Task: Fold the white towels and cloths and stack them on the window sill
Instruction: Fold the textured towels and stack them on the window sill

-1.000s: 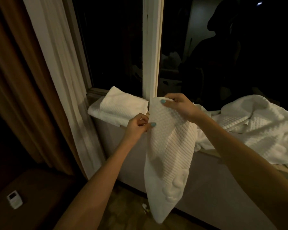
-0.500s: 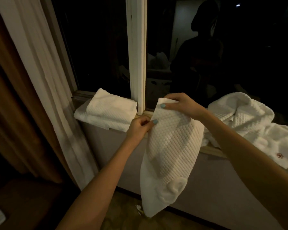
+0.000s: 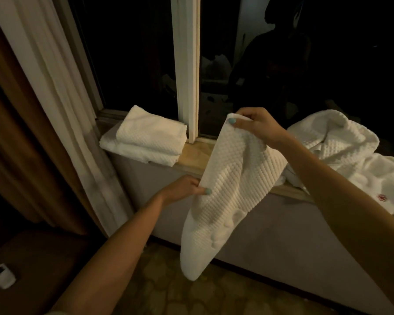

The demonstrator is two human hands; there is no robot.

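Below dark panes, a window sill is seen. Before it a white waffle towel is pinched at its top corner by the right hand and at its side edge by the left hand. Folded towels are stacked on the sill left of the hands, and crumpled cloths are heaped to the right.

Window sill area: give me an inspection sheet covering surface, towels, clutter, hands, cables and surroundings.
Surface: window sill, wooden, bare strip between stack and heap.
Job's things: folded stack at the sill's left end; held towel hanging in front of the sill; unfolded heap on the sill's right part.
Clutter: small white device, lower left, away from the sill.
Grippers: left hand pinches the held towel's left edge; right hand pinches its top corner.
Cables: nothing seen.
Surroundings: white curtain and brown curtain at left; dark window glass; patterned floor.
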